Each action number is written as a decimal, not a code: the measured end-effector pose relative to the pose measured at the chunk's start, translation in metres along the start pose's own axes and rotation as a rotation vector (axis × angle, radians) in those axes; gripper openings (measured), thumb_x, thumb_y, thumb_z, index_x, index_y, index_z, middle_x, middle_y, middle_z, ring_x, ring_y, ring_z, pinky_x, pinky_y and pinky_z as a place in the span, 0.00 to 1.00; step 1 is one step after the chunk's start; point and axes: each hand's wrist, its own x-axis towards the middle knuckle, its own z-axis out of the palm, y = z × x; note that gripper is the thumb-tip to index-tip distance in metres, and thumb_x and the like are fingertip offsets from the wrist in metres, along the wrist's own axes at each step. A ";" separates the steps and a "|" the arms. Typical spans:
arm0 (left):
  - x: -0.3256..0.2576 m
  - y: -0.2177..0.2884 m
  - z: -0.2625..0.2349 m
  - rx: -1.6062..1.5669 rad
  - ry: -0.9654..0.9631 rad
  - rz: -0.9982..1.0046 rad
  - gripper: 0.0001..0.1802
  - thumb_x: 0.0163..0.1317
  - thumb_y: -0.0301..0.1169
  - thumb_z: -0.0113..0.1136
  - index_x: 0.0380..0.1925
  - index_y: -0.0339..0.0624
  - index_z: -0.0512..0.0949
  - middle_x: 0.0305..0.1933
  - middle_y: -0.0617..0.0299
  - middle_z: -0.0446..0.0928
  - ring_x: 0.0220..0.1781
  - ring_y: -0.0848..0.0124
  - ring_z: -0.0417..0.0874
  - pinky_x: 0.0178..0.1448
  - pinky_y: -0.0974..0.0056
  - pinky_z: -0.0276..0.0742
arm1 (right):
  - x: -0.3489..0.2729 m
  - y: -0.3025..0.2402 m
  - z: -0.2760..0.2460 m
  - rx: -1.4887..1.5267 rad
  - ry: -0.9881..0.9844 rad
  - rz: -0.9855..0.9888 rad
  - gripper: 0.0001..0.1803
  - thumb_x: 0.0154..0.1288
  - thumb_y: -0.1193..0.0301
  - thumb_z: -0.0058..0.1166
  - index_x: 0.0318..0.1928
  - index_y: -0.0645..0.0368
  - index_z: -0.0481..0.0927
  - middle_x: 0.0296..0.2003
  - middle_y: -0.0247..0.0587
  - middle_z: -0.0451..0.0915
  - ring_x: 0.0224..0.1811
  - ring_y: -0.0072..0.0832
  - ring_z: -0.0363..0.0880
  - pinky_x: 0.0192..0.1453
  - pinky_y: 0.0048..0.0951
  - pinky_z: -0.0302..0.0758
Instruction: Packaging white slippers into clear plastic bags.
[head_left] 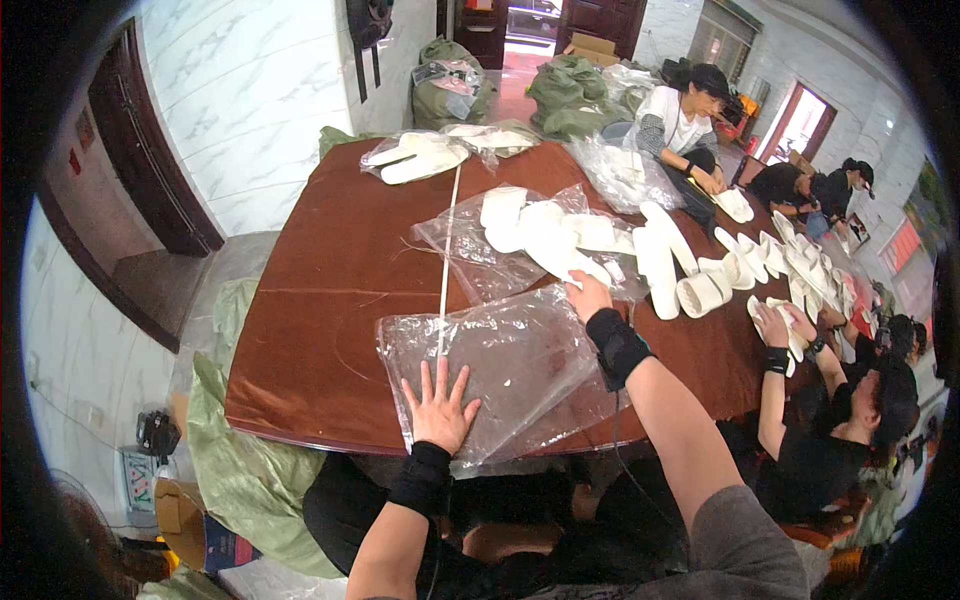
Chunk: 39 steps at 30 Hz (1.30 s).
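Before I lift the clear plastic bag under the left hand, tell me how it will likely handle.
The clear plastic bag is probably floppy, since creases run across its film beside the left hand. It looks light for its size: it lies nearly flat, and the brown tablecloth shows through. Its glossy glints suggest it may slide easily.

The wristbands (420,479) are black, the sleeve (745,540) apparently grey.

Glossy, wrinkled plastic bag (515,362)
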 end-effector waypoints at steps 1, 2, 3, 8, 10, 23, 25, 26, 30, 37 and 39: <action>-0.002 -0.003 -0.001 0.010 -0.015 -0.011 0.34 0.64 0.57 0.48 0.68 0.63 0.60 0.76 0.57 0.49 0.77 0.51 0.45 0.72 0.32 0.36 | 0.007 -0.008 0.008 0.015 -0.011 -0.009 0.16 0.64 0.67 0.50 0.51 0.55 0.77 0.48 0.53 0.78 0.47 0.49 0.78 0.51 0.43 0.75; -0.005 -0.006 -0.001 0.014 -0.012 -0.017 0.34 0.63 0.57 0.48 0.68 0.63 0.61 0.76 0.57 0.49 0.77 0.51 0.45 0.72 0.32 0.36 | 0.013 -0.015 0.015 -0.083 0.085 -0.134 0.18 0.64 0.68 0.49 0.54 0.55 0.75 0.53 0.52 0.76 0.49 0.48 0.78 0.52 0.42 0.74; -0.007 -0.007 -0.003 0.026 -0.016 -0.025 0.34 0.63 0.57 0.48 0.68 0.63 0.61 0.76 0.57 0.49 0.77 0.51 0.45 0.72 0.32 0.36 | 0.018 -0.027 0.020 -0.179 0.187 -0.260 0.20 0.64 0.70 0.48 0.58 0.54 0.73 0.57 0.51 0.73 0.50 0.47 0.77 0.54 0.41 0.74; -0.007 -0.006 -0.002 0.002 -0.013 -0.025 0.34 0.63 0.57 0.49 0.67 0.62 0.62 0.76 0.56 0.50 0.77 0.50 0.45 0.72 0.31 0.36 | 0.050 -0.063 0.040 -0.502 0.076 -0.479 0.26 0.59 0.73 0.51 0.60 0.47 0.72 0.62 0.46 0.67 0.54 0.43 0.75 0.52 0.43 0.76; -0.010 -0.010 -0.001 -0.005 -0.008 -0.025 0.33 0.62 0.56 0.50 0.67 0.62 0.64 0.75 0.55 0.50 0.76 0.49 0.45 0.71 0.30 0.37 | 0.052 -0.078 0.053 -0.599 0.021 -0.426 0.25 0.59 0.73 0.50 0.59 0.47 0.73 0.61 0.47 0.67 0.55 0.40 0.73 0.50 0.44 0.76; -0.003 -0.007 -0.009 -0.036 -0.013 -0.034 0.34 0.63 0.56 0.48 0.68 0.62 0.62 0.75 0.56 0.50 0.77 0.51 0.45 0.72 0.32 0.36 | 0.085 -0.060 -0.011 -0.672 -0.110 -0.602 0.13 0.67 0.68 0.40 0.41 0.58 0.79 0.33 0.51 0.82 0.36 0.45 0.82 0.40 0.45 0.76; -0.008 -0.011 -0.004 -0.046 -0.020 -0.038 0.33 0.64 0.56 0.48 0.67 0.62 0.62 0.75 0.56 0.50 0.77 0.51 0.45 0.72 0.31 0.36 | 0.066 -0.071 0.013 -0.642 -0.267 -0.514 0.13 0.66 0.69 0.42 0.38 0.55 0.83 0.44 0.50 0.80 0.47 0.44 0.80 0.46 0.43 0.78; -0.009 -0.011 -0.002 -0.042 -0.017 -0.049 0.33 0.64 0.56 0.48 0.67 0.62 0.62 0.75 0.56 0.50 0.77 0.51 0.45 0.72 0.31 0.36 | 0.054 -0.063 0.028 -0.710 -0.244 -0.422 0.14 0.66 0.69 0.43 0.38 0.54 0.84 0.52 0.50 0.75 0.55 0.45 0.74 0.51 0.45 0.77; -0.006 -0.005 0.001 -0.058 0.023 -0.020 0.32 0.64 0.57 0.48 0.67 0.63 0.63 0.75 0.57 0.51 0.77 0.51 0.46 0.72 0.31 0.36 | 0.046 -0.029 0.059 -0.757 -0.081 -0.223 0.19 0.64 0.72 0.42 0.54 0.63 0.75 0.61 0.50 0.63 0.65 0.45 0.62 0.61 0.48 0.71; -0.007 -0.005 -0.005 -0.067 0.016 -0.016 0.33 0.64 0.57 0.47 0.67 0.63 0.63 0.75 0.58 0.51 0.77 0.52 0.46 0.73 0.32 0.37 | 0.105 -0.001 -0.029 -0.310 0.367 -0.396 0.11 0.51 0.84 0.47 0.36 0.62 0.75 0.35 0.52 0.75 0.44 0.51 0.72 0.50 0.43 0.70; -0.010 -0.010 -0.001 -0.036 0.026 -0.026 0.33 0.64 0.57 0.47 0.67 0.63 0.62 0.75 0.57 0.51 0.77 0.51 0.46 0.72 0.32 0.37 | 0.102 -0.011 -0.063 -0.143 0.364 -0.292 0.08 0.53 0.82 0.50 0.35 0.61 0.73 0.32 0.50 0.77 0.38 0.47 0.77 0.44 0.42 0.72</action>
